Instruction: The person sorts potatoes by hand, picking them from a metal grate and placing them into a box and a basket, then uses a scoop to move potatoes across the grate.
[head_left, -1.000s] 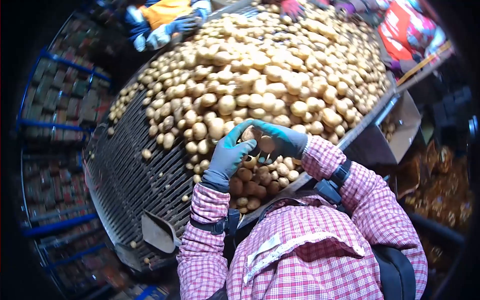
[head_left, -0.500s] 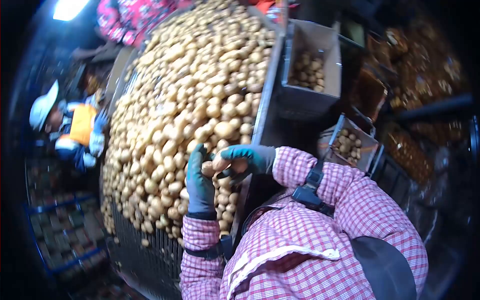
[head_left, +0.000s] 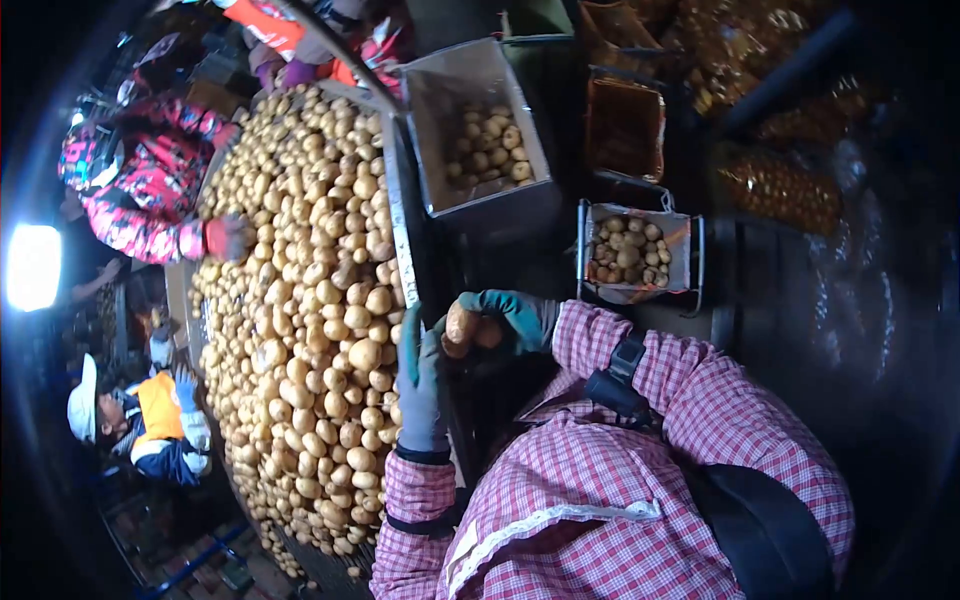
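My right hand [head_left: 515,318], in a grey and teal glove, is closed around brownish potatoes [head_left: 462,328], at least two of them. It is just outside the rim of the sorting table. My left hand [head_left: 420,385], gloved alike, lies along the table's near edge with its fingers stretched out and nothing visible in it. Beside it spreads a broad heap of pale yellow potatoes [head_left: 365,354] on the table. The left palm is turned partly out of sight.
A metal rim [head_left: 403,240] borders the heap. Past it stand a large box [head_left: 465,80] and a smaller lined crate [head_left: 688,250], both part-filled with potatoes. A co-worker in a pink patterned jacket [head_left: 140,185] reaches into the heap; another wears an orange vest [head_left: 160,415].
The view has swung right, towards the crates. My hands have moved apart and off the heap to the table's edge. The brownish potatoes are now in my right hand, away from my left.
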